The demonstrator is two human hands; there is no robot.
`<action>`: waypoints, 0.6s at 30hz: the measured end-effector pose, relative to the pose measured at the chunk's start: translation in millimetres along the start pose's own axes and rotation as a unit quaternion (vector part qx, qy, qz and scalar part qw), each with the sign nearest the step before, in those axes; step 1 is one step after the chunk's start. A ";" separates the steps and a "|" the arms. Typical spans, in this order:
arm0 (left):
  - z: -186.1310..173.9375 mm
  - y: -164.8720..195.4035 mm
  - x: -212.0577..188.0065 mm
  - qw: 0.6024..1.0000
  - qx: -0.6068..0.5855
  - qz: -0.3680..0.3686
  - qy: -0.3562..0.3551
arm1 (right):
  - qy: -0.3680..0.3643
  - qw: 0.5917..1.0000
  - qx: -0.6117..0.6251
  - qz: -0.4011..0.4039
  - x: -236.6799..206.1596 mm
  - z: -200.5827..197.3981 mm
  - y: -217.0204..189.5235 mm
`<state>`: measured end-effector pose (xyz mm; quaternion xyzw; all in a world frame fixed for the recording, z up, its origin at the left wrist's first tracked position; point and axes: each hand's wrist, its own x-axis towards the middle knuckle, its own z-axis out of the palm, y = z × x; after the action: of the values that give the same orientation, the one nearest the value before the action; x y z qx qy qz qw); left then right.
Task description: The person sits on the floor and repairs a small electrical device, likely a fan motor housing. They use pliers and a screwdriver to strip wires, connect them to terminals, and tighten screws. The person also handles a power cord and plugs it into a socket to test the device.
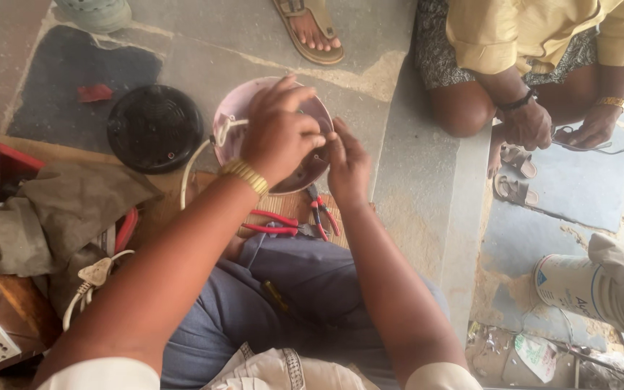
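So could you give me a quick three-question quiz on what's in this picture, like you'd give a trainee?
1. True or false: both of the person's hands are at the round pink appliance base.
2. Which tools lie just below that base? A) red-handled pliers B) a hammer C) a saw
3. What does the left hand wear at the wrist?

Key:
1. True: the left hand lies over the base, and the right hand pinches something small beside it; what it is cannot be told.
2. A. A second red-handled pair lies next to them.
3. A gold-coloured bracelet.
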<state>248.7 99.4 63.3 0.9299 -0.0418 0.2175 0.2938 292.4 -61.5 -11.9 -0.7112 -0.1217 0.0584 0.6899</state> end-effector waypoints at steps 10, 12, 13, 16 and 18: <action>-51.4 59.5 -54.0 0.758 -0.567 -0.245 0.210 | -0.144 0.976 0.091 -0.132 -47.4 -11.1 -111.8; -53.2 72.3 -66.7 0.743 -0.583 -0.247 0.218 | -0.157 0.971 0.039 -0.176 -64.8 -4.6 -130.6; -53.7 78.0 -73.2 0.735 -0.591 -0.248 0.222 | -0.144 0.973 0.017 -0.181 -73.3 -0.5 -137.8; -56.1 92.1 -93.3 0.683 -0.652 -0.245 0.221 | -0.107 0.961 -0.121 -0.224 -89.8 3.3 -154.1; -60.7 99.1 -108.6 0.686 -0.651 -0.257 0.196 | -0.112 0.949 -0.173 -0.237 -98.1 2.0 -160.2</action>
<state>107.3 46.6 113.5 0.4152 0.1265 0.2283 0.8715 182.6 -81.4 139.2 -0.7590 -0.3714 -0.0496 0.5325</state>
